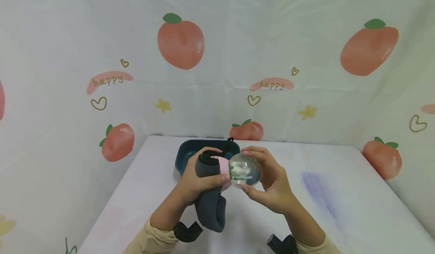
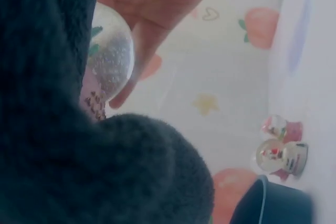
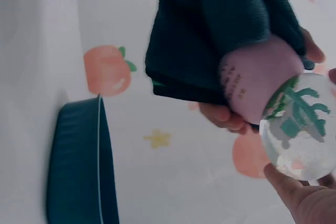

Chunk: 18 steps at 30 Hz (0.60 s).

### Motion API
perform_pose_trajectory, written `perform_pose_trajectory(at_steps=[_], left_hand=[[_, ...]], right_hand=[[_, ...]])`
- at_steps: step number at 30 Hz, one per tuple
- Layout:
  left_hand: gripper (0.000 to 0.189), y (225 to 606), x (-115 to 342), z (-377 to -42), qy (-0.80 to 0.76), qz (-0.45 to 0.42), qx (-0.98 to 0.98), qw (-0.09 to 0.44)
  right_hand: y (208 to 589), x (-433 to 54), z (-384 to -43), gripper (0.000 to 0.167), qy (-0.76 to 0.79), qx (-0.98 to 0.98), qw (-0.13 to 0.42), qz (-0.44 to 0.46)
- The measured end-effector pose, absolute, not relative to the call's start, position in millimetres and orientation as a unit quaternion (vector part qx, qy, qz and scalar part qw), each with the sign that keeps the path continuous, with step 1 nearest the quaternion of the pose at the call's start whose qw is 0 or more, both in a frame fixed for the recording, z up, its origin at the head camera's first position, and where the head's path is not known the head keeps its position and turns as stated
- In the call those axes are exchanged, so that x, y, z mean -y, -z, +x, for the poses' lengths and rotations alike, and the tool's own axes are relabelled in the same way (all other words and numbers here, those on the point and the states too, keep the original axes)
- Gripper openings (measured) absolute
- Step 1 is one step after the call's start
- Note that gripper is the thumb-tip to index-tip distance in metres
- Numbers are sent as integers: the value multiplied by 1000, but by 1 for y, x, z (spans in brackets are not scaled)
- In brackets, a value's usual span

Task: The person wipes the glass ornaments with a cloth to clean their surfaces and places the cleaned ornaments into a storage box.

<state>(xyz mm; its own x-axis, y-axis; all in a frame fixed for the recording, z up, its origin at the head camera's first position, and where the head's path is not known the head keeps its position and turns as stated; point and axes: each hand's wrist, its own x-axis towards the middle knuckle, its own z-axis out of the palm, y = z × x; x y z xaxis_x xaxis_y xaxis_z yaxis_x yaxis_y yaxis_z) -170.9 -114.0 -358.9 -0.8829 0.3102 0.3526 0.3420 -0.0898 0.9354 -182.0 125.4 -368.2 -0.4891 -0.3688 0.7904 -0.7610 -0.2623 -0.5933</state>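
Observation:
A snow globe [image 1: 242, 170] with a pink base and a clear ball lies tilted sideways between my two hands. My left hand [image 1: 194, 181] grips the pink base [image 3: 257, 77] together with a folded dark blue-grey cloth [image 1: 211, 210], which hangs down past the palm. On the other side, my right hand [image 1: 274, 188] holds the clear ball [image 3: 302, 129] between thumb and fingers. Green and white figures show inside the ball. In the left wrist view the cloth [image 2: 147, 171] covers much of the picture and hides most of the base.
Behind my left hand, a dark blue basin [image 1: 185, 152] stands on the white table [image 1: 282, 223]. Near it, the left wrist view shows a snow globe with a white base [image 2: 296, 158] and another with a pink base [image 2: 293, 131]. A fruit-print cloth backdrop [image 1: 217, 95] surrounds the table.

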Motion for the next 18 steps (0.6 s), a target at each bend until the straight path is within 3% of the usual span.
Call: perform_pose_trajectory(at_steps=[5, 8, 12, 16, 18], left_hand=[[65, 355, 112, -168, 676, -259, 688, 51], [66, 353, 110, -165, 666, -265, 694, 66], [65, 352, 108, -165, 669, -257, 693, 78], [66, 354, 106, -165, 690, -245, 678, 65], [66, 355, 105, -166, 703, -241, 668, 44]], right_hand=[[366, -132, -182, 55, -622, 672, 109, 386], [364, -138, -180, 40, -604, 727, 25, 326], [361, -144, -180, 42, -597, 734, -54, 320], [360, -146, -182, 33, -620, 704, -49, 344], [361, -148, -182, 38, -621, 694, -31, 363]])
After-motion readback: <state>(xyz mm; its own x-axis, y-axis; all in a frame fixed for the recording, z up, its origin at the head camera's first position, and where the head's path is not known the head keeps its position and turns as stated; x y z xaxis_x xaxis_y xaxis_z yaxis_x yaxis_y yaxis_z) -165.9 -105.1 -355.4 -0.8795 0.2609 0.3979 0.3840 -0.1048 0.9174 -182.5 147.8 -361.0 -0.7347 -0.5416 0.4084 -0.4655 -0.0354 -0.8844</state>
